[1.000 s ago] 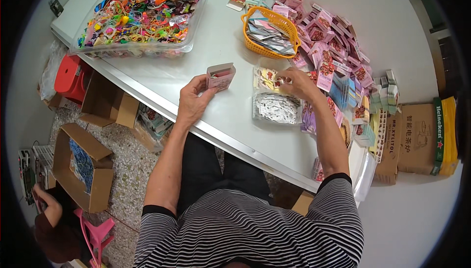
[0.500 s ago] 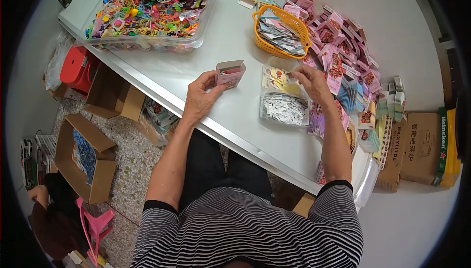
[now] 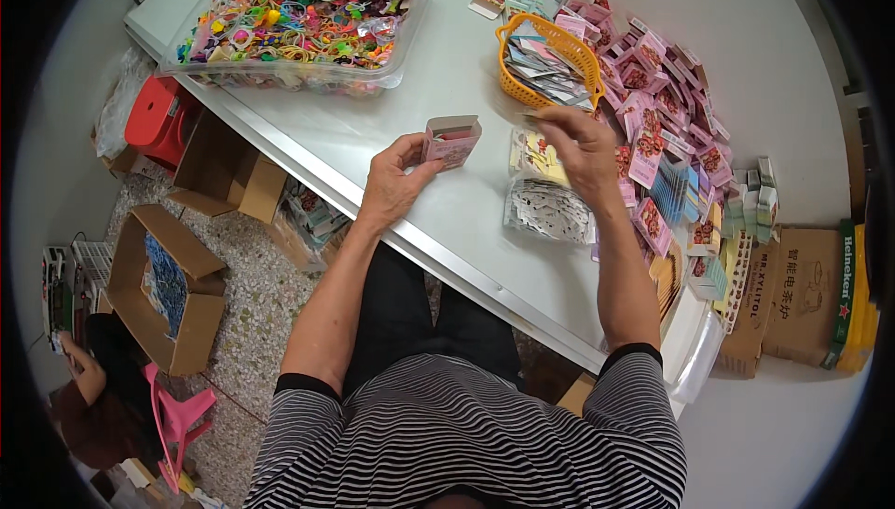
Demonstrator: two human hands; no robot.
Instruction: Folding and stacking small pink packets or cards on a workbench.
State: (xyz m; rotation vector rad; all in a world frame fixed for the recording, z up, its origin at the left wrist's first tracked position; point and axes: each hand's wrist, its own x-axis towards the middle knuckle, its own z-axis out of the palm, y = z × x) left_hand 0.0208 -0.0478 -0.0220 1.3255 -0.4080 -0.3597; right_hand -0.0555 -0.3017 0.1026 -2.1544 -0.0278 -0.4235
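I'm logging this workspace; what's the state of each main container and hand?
Small pink cardboard carton: top open, held by left hand
Right hand: pinching something small, too blurred to identify
Orange oval plastic basket: uncovered, filled with flat cards
Large clear plastic tub: uncovered, heaped with multicoloured trinkets
Brown cardboard box with blue contents: open

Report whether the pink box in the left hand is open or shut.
Open: the pink box has its top flap standing up.
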